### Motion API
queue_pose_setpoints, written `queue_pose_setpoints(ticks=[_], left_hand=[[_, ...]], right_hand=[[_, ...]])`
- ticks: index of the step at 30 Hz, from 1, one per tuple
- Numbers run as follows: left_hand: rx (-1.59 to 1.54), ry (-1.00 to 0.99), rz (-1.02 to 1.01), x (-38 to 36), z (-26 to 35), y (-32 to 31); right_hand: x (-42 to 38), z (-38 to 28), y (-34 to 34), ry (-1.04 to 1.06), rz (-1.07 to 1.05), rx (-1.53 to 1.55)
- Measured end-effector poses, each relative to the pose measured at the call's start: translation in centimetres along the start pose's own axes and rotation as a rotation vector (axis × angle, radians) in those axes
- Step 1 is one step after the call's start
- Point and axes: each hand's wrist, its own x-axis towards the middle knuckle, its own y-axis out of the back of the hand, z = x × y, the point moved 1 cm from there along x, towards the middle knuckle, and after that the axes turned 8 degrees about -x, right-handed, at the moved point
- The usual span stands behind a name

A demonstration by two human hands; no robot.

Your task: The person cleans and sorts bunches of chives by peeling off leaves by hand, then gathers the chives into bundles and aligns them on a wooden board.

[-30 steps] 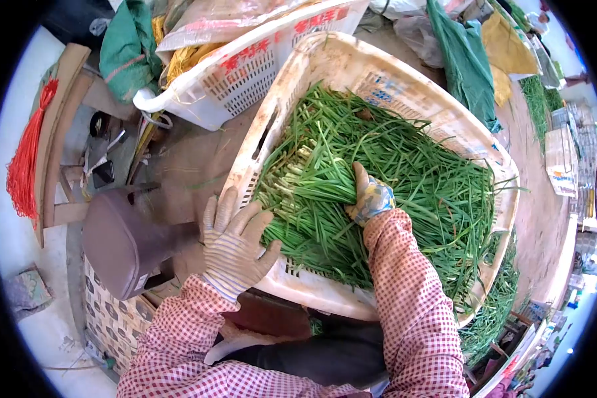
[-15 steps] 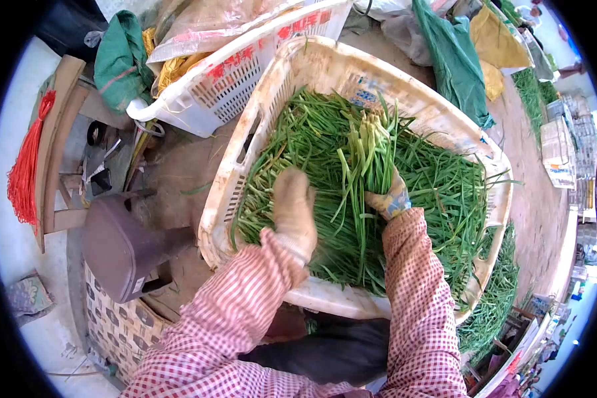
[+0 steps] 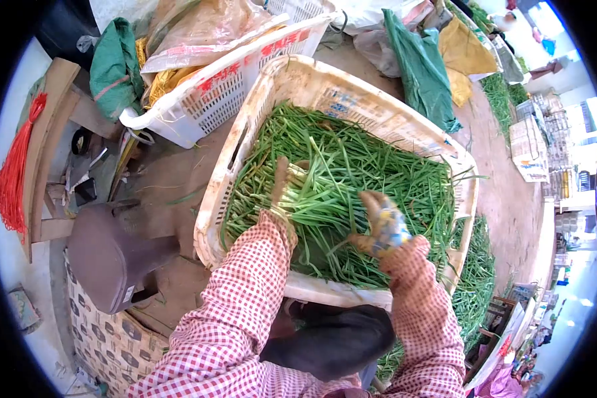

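My left hand [image 3: 280,187], in a beige work glove, is closed around the pale stem ends of a bunch of garlic chives [image 3: 315,192]. The bunch lies sideways, its green leaves pointing right. My right hand [image 3: 383,227], in a glove with a blue and yellow pattern, hovers at the leafy end with thumb and fingers apart. Nothing shows in its grasp. Under both hands, loose chives [image 3: 404,166] fill a dirty white plastic crate [image 3: 371,99].
A second white crate [image 3: 245,76] with sacks stands behind on the left. Nearby are a brown plastic stool [image 3: 103,255], red ties [image 3: 21,162] hanging on a wooden frame, and a green sack [image 3: 418,73]. More chives [image 3: 474,285] lie right of the crate.
The bunch, upright by my right hand before, now lies sideways in my left hand. My right hand has let go and opened. The view has shifted a little.
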Motion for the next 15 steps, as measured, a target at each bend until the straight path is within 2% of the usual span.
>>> queue_pose_setpoints(ticks=[2,3,4,5,7,9,10,11,12,13,14,15], left_hand=[[0.005,0.008,-0.184,1.7,-0.5,1.5],[-0.039,0.015,-0.217,2.4,-1.0,2.0],[-0.008,0.018,-0.151,1.2,-1.0,0.9],[-0.007,0.036,-0.174,0.7,-1.0,0.4],[-0.007,0.054,-0.193,-0.3,-0.9,-0.8],[-0.312,0.217,-0.18,-1.1,-1.4,-2.3],[-0.325,0.216,-0.171,-0.7,-1.4,-1.8],[-0.27,0.253,-0.307,0.0,-1.5,-1.0],[-0.215,0.288,-0.44,0.7,-1.7,0.0],[0.063,0.061,-0.411,2.4,-2.6,1.8],[0.144,0.143,-0.25,0.1,-2.0,-0.7],[0.107,0.077,-0.334,0.4,-3.0,-0.8]], right_hand=[[-1.3,-0.5,2.4,0.096,0.307,0.076],[-1.4,-1.4,3.3,0.09,0.3,0.069],[-0.8,-2.9,4.1,0.156,0.331,0.029],[0.0,-4.3,4.5,0.224,0.365,-0.011],[1.7,-6.8,3.6,0.288,0.283,-0.05],[3.5,-7.0,1.8,0.315,0.269,-0.086],[4.5,-6.4,0.6,0.356,0.285,0.06],[5.2,-5.9,-0.4,0.392,0.297,0.212],[5.7,-5.0,-0.6,0.565,0.423,0.271],[5.8,-3.8,-0.9,0.488,0.395,0.359],[5.7,-2.8,-0.8,0.408,0.372,0.438],[5.3,-1.9,-0.6,0.377,0.39,0.464]])
